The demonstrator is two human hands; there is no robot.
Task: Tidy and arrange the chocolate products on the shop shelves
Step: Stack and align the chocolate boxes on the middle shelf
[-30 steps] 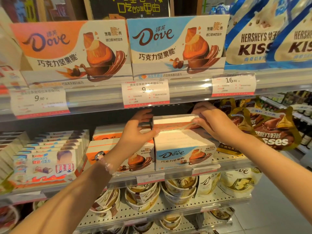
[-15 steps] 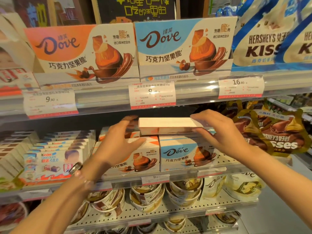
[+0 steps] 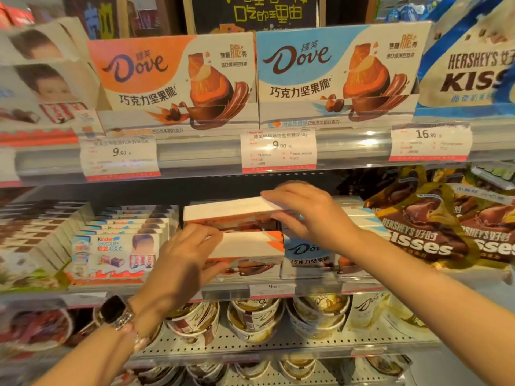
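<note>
Tidying is midway: right hand (image 3: pixel 312 215) grips flat white-and-orange Dove chocolate box (image 3: pixel 231 211) at centre frame, unplaced; left hand (image 3: pixel 181 263) rests relaxed on the stacked orange Dove boxes (image 3: pixel 248 252).

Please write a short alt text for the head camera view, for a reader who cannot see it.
A person's right hand holds a white Dove box above the orange Dove boxes on the middle shelf, while the left hand rests on those boxes. Kinder boxes stand left, Hershey's Kisses bags right.

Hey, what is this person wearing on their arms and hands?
Both forearms are bare, no sleeves showing. The left wrist carries a watch with a dark square face, and a pale beaded bracelet beside it. The right arm shows nothing worn.
</note>
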